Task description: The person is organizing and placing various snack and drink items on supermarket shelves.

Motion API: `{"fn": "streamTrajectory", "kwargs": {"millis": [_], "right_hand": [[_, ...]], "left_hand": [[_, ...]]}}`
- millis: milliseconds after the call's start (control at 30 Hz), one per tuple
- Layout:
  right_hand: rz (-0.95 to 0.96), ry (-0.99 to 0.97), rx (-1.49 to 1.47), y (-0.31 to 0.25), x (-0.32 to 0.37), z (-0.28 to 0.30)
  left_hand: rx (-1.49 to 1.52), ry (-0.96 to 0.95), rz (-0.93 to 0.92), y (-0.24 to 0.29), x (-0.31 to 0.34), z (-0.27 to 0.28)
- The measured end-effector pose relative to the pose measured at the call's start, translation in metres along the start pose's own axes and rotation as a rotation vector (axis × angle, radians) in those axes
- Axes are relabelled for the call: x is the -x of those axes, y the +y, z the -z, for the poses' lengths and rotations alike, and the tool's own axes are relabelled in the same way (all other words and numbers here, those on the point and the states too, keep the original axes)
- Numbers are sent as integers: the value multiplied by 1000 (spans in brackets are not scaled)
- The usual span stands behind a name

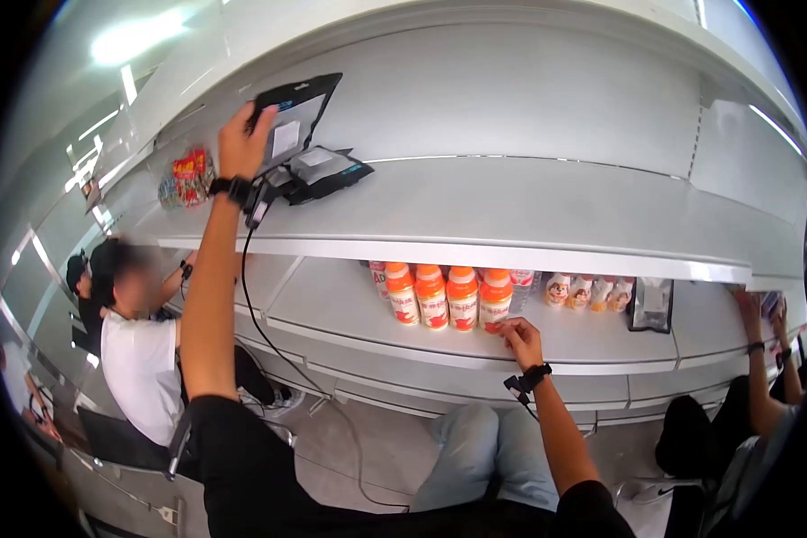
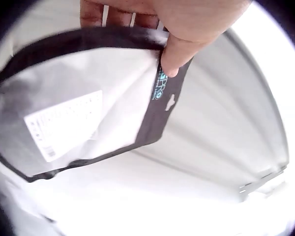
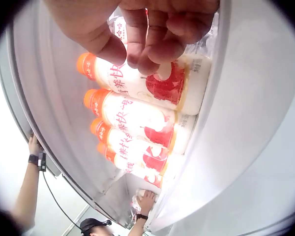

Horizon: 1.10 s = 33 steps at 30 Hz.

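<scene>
My left hand (image 1: pixel 240 148) grips a flat black-edged pouch (image 1: pixel 307 115) with a clear window, holding it up over the upper shelf. In the left wrist view its thumb presses on the pouch's black header, near blue lettering and a hang hole, with the other fingers behind. A similar black pouch (image 1: pixel 327 172) lies just below on that shelf. My right hand (image 1: pixel 523 342) hovers at the lower shelf's front, fingers loosely curled and holding nothing. Right behind those fingertips stands the end one of a row of orange-capped white bottles (image 3: pixel 187 86).
A red snack bag (image 1: pixel 191 175) sits at the upper shelf's left end. Small bottles with cartoon faces (image 1: pixel 579 291) and a dark pouch (image 1: pixel 651 305) stand right of the orange-capped bottles. A cable (image 1: pixel 269 345) hangs from my left wrist. People are at both sides.
</scene>
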State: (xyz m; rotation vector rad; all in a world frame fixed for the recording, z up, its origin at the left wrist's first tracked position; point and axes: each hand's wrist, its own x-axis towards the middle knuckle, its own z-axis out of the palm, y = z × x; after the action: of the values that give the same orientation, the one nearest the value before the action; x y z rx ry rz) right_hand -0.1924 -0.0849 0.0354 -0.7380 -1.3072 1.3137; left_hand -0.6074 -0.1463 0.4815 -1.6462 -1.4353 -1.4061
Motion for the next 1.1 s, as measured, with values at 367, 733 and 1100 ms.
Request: {"fn": "streamTrajectory", "kwargs": {"millis": [367,733,1100], "right_hand": [[-175,-340,-331,-77,135,40],[-167,244,-11,-142,191,242],[167,644,1123,-99,82,392]], "left_hand": [[671,-492,-169,272,236,-17],[1408,-967,703,365,349,-338],[1312,-1163,533,355,427,-343]]}}
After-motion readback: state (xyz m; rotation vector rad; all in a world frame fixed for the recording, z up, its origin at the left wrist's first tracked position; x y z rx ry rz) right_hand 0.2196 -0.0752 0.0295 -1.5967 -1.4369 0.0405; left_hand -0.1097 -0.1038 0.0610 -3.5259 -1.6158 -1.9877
